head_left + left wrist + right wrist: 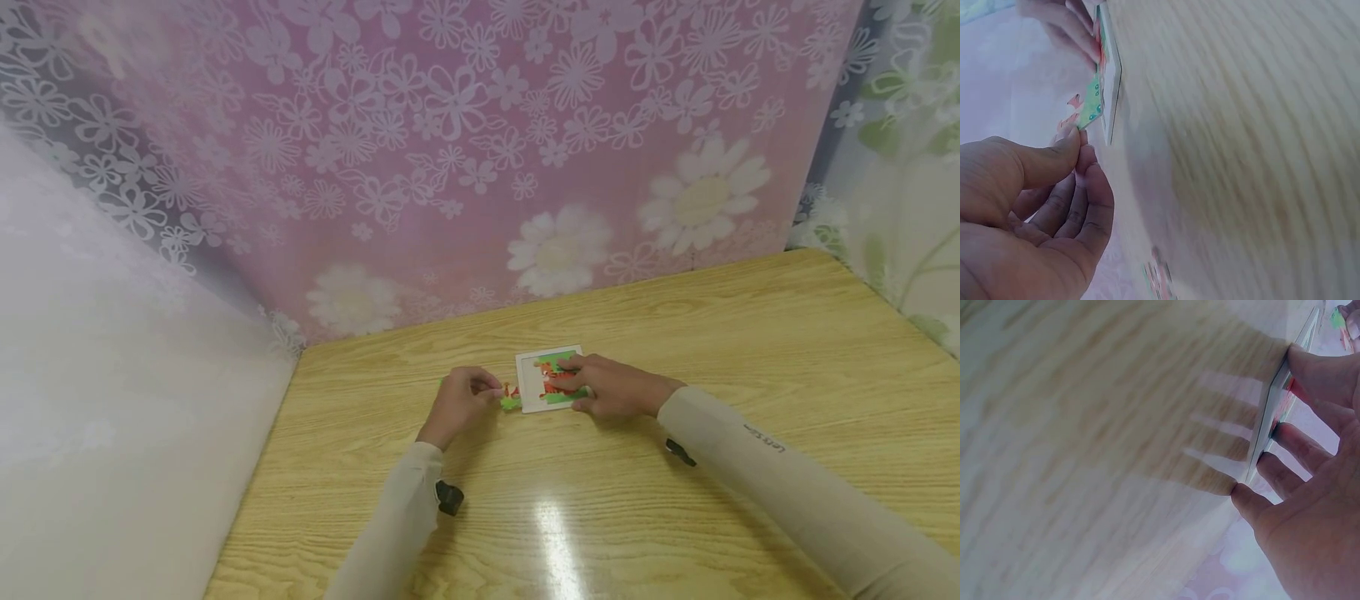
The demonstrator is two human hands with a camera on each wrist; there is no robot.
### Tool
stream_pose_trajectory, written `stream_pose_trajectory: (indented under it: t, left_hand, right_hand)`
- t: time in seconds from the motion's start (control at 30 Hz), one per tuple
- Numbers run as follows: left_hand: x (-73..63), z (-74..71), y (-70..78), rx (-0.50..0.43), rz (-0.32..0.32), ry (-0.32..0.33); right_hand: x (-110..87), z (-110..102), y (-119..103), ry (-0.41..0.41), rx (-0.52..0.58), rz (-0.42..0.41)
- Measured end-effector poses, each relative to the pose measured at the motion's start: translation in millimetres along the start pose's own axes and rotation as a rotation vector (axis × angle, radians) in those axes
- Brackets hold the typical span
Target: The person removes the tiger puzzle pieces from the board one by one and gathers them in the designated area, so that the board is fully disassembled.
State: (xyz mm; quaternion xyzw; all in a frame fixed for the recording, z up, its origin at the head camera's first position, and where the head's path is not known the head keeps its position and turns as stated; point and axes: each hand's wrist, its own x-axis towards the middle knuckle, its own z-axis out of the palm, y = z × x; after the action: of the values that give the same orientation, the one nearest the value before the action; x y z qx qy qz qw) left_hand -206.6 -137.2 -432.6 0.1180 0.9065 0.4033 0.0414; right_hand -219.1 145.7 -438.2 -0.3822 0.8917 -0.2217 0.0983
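Jigsaw piece (512, 402) in green and orange-red is pinched between the thumb and index fingertip of the left hand (461, 402), the remaining fingers being curled loosely behind the grip. The piece is positioned just beside the left edge of the puzzle tray (520, 382); whether the two are in contact cannot be determined. The tray, bordered in white, is supported by the wood-grain table (615, 525). Its right-hand portion is filled with assembled puzzle sections (551, 398), on which an orange-red striped figure is shown against green; pale backing is exposed along the left-hand portion. The right hand (615, 386) is placed over the right side of the tray, its fingers extended and spread rather than clenched. The index finger is laid across the picture area, while the thumb is set at the near edge, as is confirmed in the right wrist view. A second jigsaw piece (1159, 281), pink and green and partly blurred, is seen in the left wrist view, apart from the tray. Both forearms are covered by beige sleeves (780, 492), and a black wrist unit (450, 497) is carried beneath each. The far side of the table is bounded by a pink floral curtain (450, 192), printed with white blossoms.
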Motion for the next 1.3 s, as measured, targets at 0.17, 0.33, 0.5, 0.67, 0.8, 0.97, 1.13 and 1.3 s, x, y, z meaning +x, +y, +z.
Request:
stream_pose_trajectory:
  t: [0.17, 0.33, 0.5, 0.67, 0.8, 0.97, 1.13, 1.3]
  left_hand:
    - [-7.5, -10.7, -8.7, -0.001, -0.027, 0.003]
    - [-15.5, -22.5, -16.4, 0.01, -0.042, 0.007]
    - [-23.7, -33.4, -25.8, 0.002, -0.06, 0.007]
    - [-31.0, -42.7, -34.8, -0.001, -0.092, 0.017]
    - [-36.5, -50.2, -40.3, 0.007, -0.125, 0.023]
    - [-41.9, -58.1, -46.7, -0.006, -0.154, 0.018]
    - [-44.7, -63.2, -55.0, -0.025, -0.171, 0.022]
    - [-46.4, -66.0, -62.3, -0.055, -0.184, 0.019]
  right_hand:
    - [0.0, 1.5, 1.3, 0.005, -0.001, -0.009]
    - [0.3, 2.3, 2.9, 0.007, -0.002, -0.015]
    - [-0.5, 2.5, 4.1, 0.014, -0.012, -0.032]
    - [-0.4, 2.6, 5.0, 0.016, -0.007, -0.038]
    - [-0.4, 2.1, 3.9, 0.013, -0.004, -0.036]
    - [0.1, 1.6, 2.6, 0.011, -0.001, -0.024]
    - [-0.5, 1.1, 2.5, 0.003, 0.006, 0.0]
    - [-0.5, 1.7, 3.1, -0.003, 0.023, 0.0]
